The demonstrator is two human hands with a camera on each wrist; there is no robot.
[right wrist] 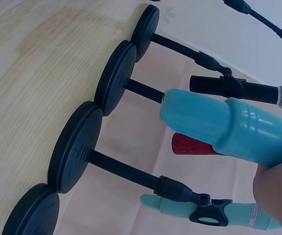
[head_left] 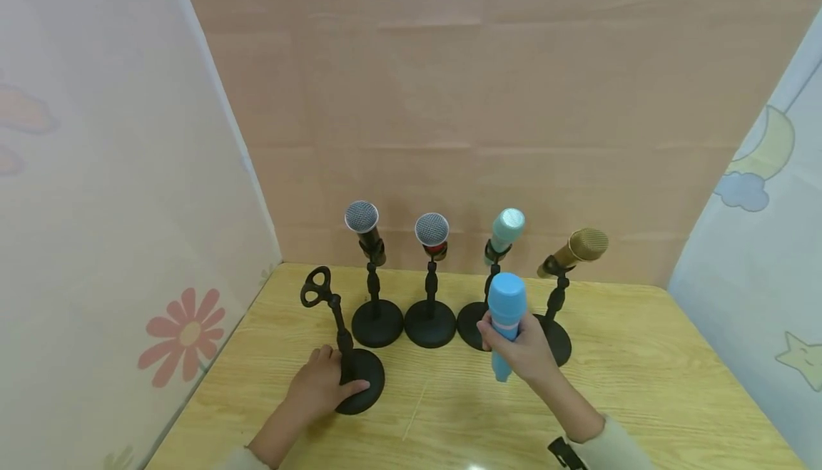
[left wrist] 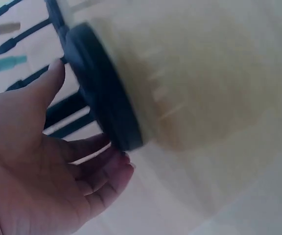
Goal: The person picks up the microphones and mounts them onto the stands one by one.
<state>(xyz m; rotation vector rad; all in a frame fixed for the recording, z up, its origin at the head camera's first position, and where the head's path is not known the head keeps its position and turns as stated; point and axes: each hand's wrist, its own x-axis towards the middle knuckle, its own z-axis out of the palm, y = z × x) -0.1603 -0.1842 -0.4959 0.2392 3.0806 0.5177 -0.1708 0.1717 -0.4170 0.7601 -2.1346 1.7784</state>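
My left hand holds an unoccupied black microphone stand low down, its thumb over the round base and its fingers at the far side. The left wrist view shows the fingertips at the rim of that base. The empty clip at the stand's top leans to the left. In my right hand is a blue microphone, pinched round its body with the head up. Its tapered lower end shows free of the fingers in the right wrist view.
Behind the hands, stands in a row bear a black microphone with a silver head, a red one with a silver head, a mint one and a gold one. Their bases stand close together on the wooden table, below a brown backdrop.
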